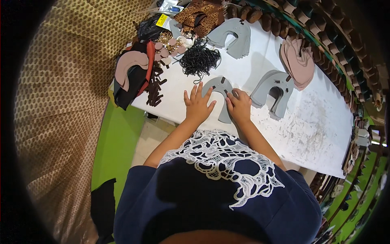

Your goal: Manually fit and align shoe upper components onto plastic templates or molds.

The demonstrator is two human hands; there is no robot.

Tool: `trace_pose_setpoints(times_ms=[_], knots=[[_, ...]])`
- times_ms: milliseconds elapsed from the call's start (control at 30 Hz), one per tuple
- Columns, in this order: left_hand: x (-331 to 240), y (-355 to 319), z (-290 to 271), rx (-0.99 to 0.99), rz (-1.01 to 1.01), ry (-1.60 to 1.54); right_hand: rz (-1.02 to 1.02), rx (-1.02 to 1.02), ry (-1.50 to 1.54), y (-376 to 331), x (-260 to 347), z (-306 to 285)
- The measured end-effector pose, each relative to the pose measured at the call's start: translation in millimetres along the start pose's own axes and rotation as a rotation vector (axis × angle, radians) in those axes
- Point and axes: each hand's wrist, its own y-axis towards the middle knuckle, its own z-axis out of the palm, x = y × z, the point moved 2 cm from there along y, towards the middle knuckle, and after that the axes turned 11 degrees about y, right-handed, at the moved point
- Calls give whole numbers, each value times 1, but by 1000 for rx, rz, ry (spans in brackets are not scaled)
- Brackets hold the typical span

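A grey U-shaped cutout (pixel 221 85) lies on the white table in front of me, with small dark strips on its curved top. My left hand (pixel 197 106) rests flat with spread fingers over the left leg of this cutout. On its right leg is my right hand (pixel 240 107), its fingers bent and close together. A dark strip shows at those fingertips; whether they grip it or only press on it is hidden. Just right of that hand lies a stack of grey U-shaped cutouts (pixel 266 83), also bearing dark strips.
Farther back are another grey stack (pixel 239 44), tangled black beaded strands (pixel 199 61) and a pink cutout pile (pixel 298 65). Loose dark strips (pixel 154 87) lie at left beside a pink curved piece (pixel 128 67). Shoe rows (pixel 325 32) line the far right; patterned fabric (pixel 69 101) hangs left.
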Motion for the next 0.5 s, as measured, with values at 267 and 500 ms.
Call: trace_pose_setpoints(times_ms=[267,500], knots=[[-1,1,0,13,7,8,-79,-16,-78,1,6,-2],[2,1,6,47,-34,-70,27,5,-4,-1,3,-2]])
